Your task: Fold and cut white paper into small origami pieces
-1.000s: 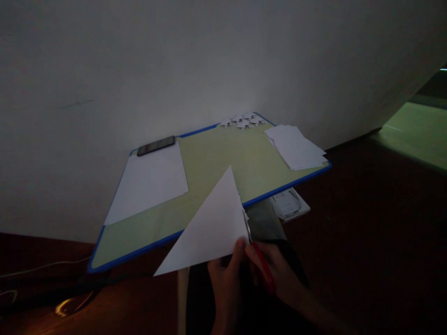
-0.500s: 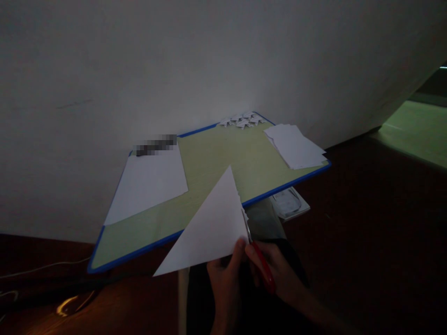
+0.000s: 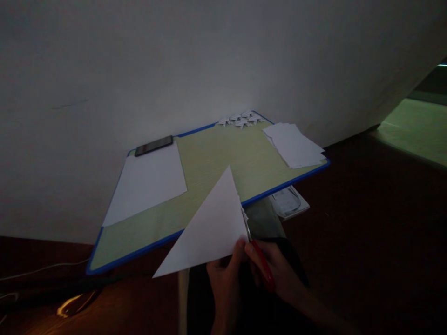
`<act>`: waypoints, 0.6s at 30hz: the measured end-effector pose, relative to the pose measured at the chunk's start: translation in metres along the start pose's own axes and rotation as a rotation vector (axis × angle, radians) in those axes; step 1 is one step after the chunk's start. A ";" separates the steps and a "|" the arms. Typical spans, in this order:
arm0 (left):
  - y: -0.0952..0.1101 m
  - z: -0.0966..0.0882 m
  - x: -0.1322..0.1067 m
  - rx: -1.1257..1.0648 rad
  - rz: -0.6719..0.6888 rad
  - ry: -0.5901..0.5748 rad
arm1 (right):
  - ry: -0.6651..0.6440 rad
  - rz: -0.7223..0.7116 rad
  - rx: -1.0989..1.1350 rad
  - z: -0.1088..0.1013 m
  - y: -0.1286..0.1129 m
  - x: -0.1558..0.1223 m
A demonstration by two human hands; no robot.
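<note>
A white sheet of paper (image 3: 213, 230), triangular in outline, is pinched at its lower right corner by my left hand (image 3: 225, 274), thumb on top. My right hand (image 3: 275, 267) is closed around the red handles of a pair of scissors (image 3: 263, 265). The blades lie along the paper's right edge, which looks ragged, with a small torn-looking bit sticking out. Part of the blades is hidden by the paper. Both hands are close together over my lap, in front of the near edge of a small table (image 3: 213, 163) with a blue rim.
A dark phone (image 3: 154, 145) lies at the top of a white paper stack (image 3: 148, 184) on the table's left. Several small folded paper pieces (image 3: 241, 119) sit at the back by the wall (image 3: 209, 60). More cut paper (image 3: 296, 146) lies at the right. Below is a white box-like object (image 3: 289, 203).
The view has shifted very slightly. Both hands, the paper and the scissors keep practically the same position.
</note>
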State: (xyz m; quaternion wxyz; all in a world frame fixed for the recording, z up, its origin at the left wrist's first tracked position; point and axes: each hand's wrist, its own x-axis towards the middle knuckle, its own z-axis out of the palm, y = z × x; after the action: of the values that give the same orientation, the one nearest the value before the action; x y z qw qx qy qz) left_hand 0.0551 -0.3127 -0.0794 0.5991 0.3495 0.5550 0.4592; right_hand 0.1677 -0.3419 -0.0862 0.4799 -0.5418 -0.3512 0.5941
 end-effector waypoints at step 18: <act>0.001 -0.004 0.001 0.029 -0.007 0.003 | -0.015 0.001 0.036 -0.001 0.003 -0.001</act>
State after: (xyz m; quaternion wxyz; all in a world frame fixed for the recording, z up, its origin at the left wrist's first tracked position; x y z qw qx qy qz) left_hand 0.0515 -0.3121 -0.0797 0.5946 0.3556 0.5639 0.4495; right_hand 0.1680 -0.3437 -0.0887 0.4865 -0.5288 -0.3437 0.6046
